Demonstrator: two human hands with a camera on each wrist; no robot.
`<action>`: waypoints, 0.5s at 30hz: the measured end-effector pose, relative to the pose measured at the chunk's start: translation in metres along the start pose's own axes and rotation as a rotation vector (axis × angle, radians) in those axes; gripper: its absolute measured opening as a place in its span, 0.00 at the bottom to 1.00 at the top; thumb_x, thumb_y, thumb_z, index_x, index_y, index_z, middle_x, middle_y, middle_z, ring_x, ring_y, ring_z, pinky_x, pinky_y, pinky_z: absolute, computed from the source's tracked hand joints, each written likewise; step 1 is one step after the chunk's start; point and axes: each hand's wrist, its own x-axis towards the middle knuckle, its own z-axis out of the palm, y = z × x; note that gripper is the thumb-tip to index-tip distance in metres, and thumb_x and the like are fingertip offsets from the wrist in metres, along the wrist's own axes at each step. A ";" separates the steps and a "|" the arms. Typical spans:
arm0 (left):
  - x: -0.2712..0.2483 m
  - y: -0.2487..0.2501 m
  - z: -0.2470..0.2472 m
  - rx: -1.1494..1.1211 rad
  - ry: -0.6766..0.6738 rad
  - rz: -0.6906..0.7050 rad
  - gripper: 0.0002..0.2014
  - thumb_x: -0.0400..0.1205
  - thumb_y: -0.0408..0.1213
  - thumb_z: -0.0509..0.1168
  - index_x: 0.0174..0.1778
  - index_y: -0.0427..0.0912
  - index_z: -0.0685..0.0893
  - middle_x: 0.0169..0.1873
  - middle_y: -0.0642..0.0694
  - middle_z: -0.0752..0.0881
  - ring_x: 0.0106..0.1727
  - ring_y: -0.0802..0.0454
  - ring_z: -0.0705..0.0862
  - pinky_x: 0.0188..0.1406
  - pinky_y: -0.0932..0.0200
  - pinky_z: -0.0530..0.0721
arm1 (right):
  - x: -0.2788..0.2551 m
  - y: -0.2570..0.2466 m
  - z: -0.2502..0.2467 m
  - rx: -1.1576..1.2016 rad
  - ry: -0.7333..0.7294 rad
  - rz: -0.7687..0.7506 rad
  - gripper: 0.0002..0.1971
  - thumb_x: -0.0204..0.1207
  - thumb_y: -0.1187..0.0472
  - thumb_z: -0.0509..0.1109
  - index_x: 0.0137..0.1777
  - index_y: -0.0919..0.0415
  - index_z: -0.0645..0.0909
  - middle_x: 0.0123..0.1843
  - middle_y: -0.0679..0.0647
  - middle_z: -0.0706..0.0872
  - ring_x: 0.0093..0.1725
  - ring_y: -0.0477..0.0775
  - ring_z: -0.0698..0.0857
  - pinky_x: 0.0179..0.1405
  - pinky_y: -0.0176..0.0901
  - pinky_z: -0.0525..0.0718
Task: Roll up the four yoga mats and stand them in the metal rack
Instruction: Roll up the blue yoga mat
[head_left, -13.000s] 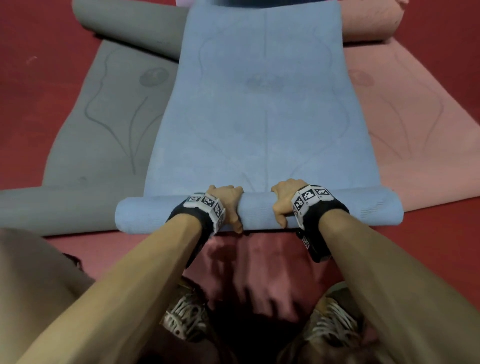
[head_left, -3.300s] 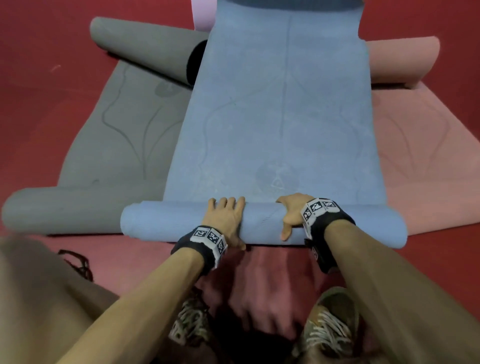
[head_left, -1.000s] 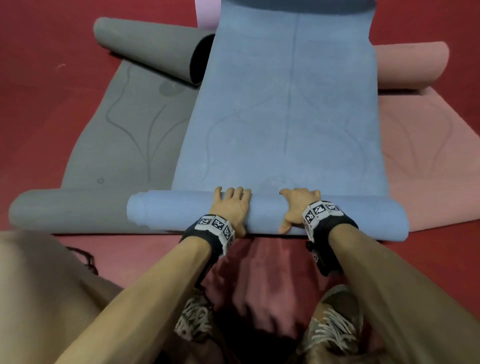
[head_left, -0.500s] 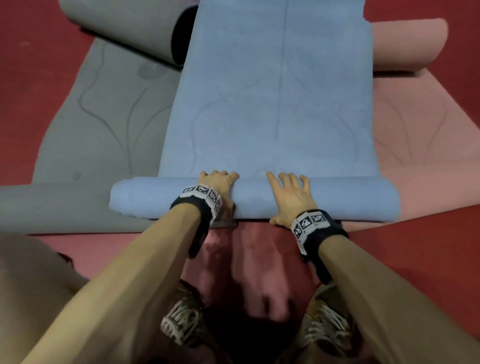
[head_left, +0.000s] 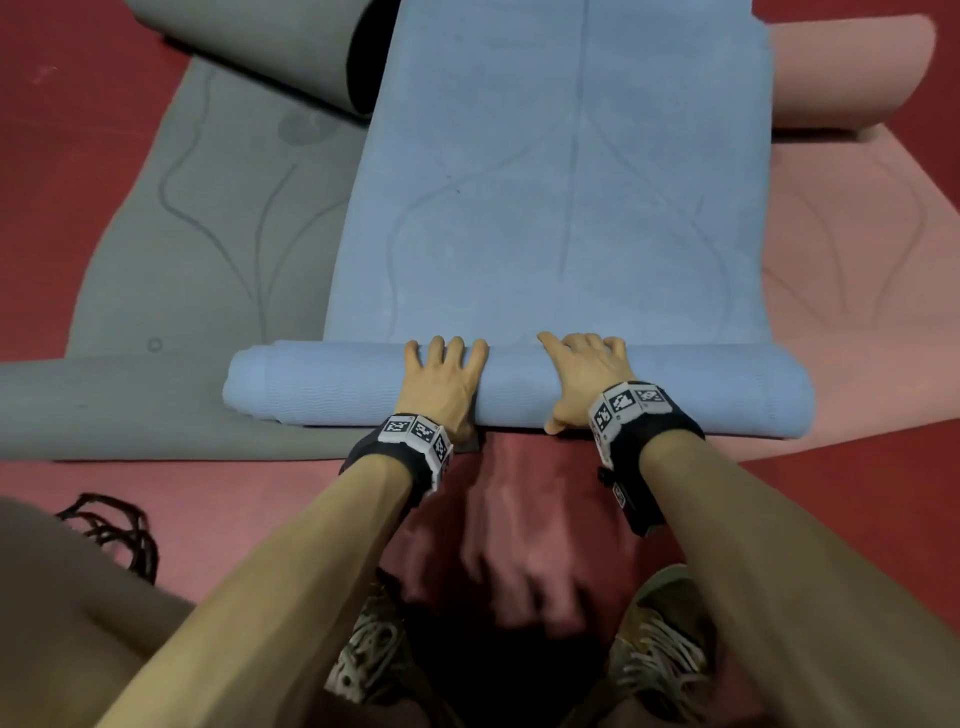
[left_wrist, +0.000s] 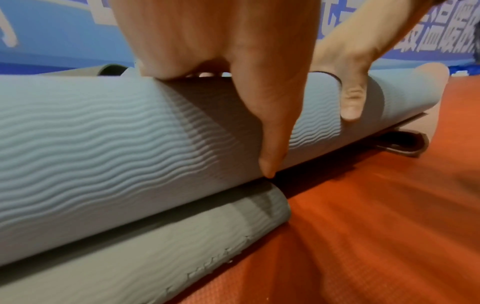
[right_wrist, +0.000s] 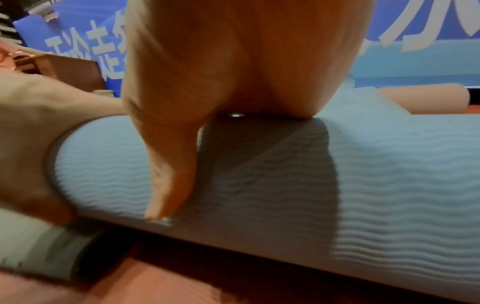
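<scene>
- Blue yoga mat (head_left: 561, 208) lies lengthwise on the red floor (head_left: 62, 156), away from the person, its near end wound into a thick roll (head_left: 701, 387) that runs crosswise just in front of their feet
- Left hand (head_left: 441, 384) lies flat over the top of the roll, fingers straight and slightly spread, tips at the seam where the roll meets the flat part; the left wrist view shows the thumb pointing down the near face of the roll to its lower edge
- Right hand (head_left: 584, 379) sits just beside it on the same roll, palm on top, fingers bent over the far side, thumb pressed down the near face; it grips the roll rather than lying flat
- Grey mat (head_left: 208, 249) is spread to the left, partly under the blue one, both its ends curled: one curl at the near edge touching the blue roll from below, another at the far end
- Pink mat (head_left: 852, 260) is spread on the right, also tucked under the blue one, with a rolled far end (head_left: 852, 73)
- Two laced shoes (head_left: 660, 670) show at the bottom, and a dark tangle of cord (head_left: 111, 530) lies on the floor at lower left
- A blue banner (right_wrist: 389, 30) with white characters stands in the background of the wrist views
</scene>
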 end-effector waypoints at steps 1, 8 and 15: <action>0.001 -0.001 -0.003 -0.019 -0.017 -0.001 0.48 0.63 0.50 0.75 0.78 0.47 0.59 0.68 0.43 0.73 0.69 0.40 0.71 0.72 0.33 0.62 | -0.003 0.000 0.002 -0.006 0.023 -0.012 0.61 0.53 0.41 0.84 0.83 0.49 0.53 0.74 0.56 0.72 0.75 0.59 0.68 0.76 0.58 0.58; 0.013 -0.020 -0.050 -0.173 -0.059 0.011 0.39 0.58 0.52 0.77 0.65 0.52 0.72 0.54 0.48 0.81 0.59 0.42 0.79 0.59 0.44 0.69 | -0.035 -0.012 -0.004 -0.156 0.292 0.000 0.62 0.57 0.47 0.84 0.86 0.59 0.47 0.76 0.62 0.66 0.77 0.64 0.65 0.80 0.67 0.54; -0.005 -0.026 -0.100 -0.283 -0.184 0.014 0.36 0.54 0.47 0.81 0.60 0.57 0.79 0.47 0.50 0.87 0.53 0.44 0.85 0.47 0.54 0.76 | -0.062 -0.016 -0.067 -0.173 0.180 -0.018 0.49 0.52 0.48 0.85 0.74 0.54 0.66 0.63 0.57 0.79 0.66 0.60 0.77 0.72 0.62 0.62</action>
